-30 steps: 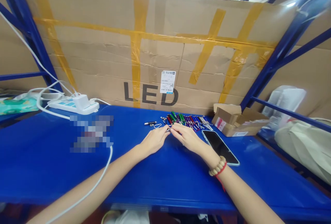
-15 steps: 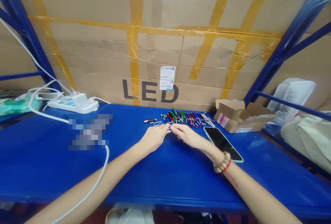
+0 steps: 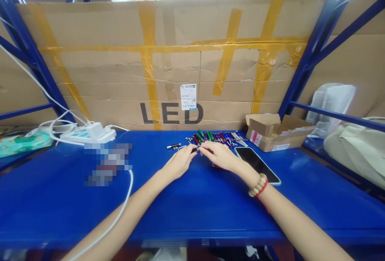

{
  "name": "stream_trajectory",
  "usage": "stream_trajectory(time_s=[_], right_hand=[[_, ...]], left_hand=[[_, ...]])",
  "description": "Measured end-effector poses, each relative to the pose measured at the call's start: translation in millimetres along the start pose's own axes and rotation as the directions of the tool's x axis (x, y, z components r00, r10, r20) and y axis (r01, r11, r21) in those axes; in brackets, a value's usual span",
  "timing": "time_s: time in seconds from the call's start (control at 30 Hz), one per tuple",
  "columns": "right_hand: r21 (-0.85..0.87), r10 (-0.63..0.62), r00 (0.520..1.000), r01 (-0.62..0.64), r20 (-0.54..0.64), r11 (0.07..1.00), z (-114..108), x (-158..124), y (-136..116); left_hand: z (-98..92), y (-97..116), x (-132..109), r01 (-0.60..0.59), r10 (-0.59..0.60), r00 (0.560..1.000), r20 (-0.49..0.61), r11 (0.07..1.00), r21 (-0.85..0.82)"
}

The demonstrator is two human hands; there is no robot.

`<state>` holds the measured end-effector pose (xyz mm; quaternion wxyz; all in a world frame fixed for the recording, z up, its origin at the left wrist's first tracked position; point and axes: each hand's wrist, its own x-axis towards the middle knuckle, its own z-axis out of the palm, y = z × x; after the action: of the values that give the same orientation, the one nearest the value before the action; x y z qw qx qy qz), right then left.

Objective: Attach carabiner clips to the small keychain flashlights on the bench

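So the left hand (image 3: 178, 162) and the right hand (image 3: 219, 155) meet fingertip to fingertip over a flat blue surface (image 3: 186, 209), nearer its back edge than its front one. Both are pinched closed on a tiny dark tube-like piece (image 3: 195, 149) right between them, though it's small and half covered by fingers, so I can't swear to what it is exactly. Just beyond the hands, toward the back edge, there's a messy row of slim metallic tubes (image 3: 207, 135) in green, red, purple, blue and silver. One loose black-and-silver tube (image 3: 173, 146) lies apart, left of the row. A phone with a black screen and pale case (image 3: 259, 166) lies right of the right hand, and an open brown cardboard box (image 3: 267, 134) sits behind it near the back right corner. Over by the back left corner: a white power strip (image 3: 76, 135) with plugs in it. Behind the back edge stands a huge brown cardboard panel (image 3: 120, 88) with yellow tape and LED printed on it
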<state>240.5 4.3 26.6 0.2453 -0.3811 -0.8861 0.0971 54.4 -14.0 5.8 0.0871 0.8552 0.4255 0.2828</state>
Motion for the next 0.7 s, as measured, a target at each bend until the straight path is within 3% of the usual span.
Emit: stream_trajectory(time_s=[0.1,0.23,0.43,0.53,0.63,0.7], right_hand=[[-0.122,-0.098,0.995,0.096,-0.012,0.988,-4,-3,-1],[-0.175,-0.162,0.986,0.153,-0.036,0.973,-1,-4,-2],[0.036,-0.139,0.986,0.142,-0.095,0.989,5,-1,-7],[0.300,-0.020,1.000,0.022,-0.010,0.954,8,1,-7],[0.592,0.117,0.972,-0.219,0.206,0.776,11,2,-2],[0.691,0.130,0.945,-0.310,0.300,0.653,13,3,3]], left_hand=[[3.9,-2,-1,-0.074,0.073,0.996,-0.049,0.997,-0.016],[10.8,2,-4,-0.052,0.050,0.993,-0.106,0.998,-0.017],[11.3,8,-8,-0.007,0.023,0.993,-0.116,0.991,0.134],[8.8,7,-8,-0.043,0.059,0.995,-0.081,0.981,0.189],[8.0,5,-7,-0.081,0.094,0.994,-0.049,0.973,0.218],[8.3,3,-5,-0.099,0.109,0.993,-0.034,0.970,0.221]])
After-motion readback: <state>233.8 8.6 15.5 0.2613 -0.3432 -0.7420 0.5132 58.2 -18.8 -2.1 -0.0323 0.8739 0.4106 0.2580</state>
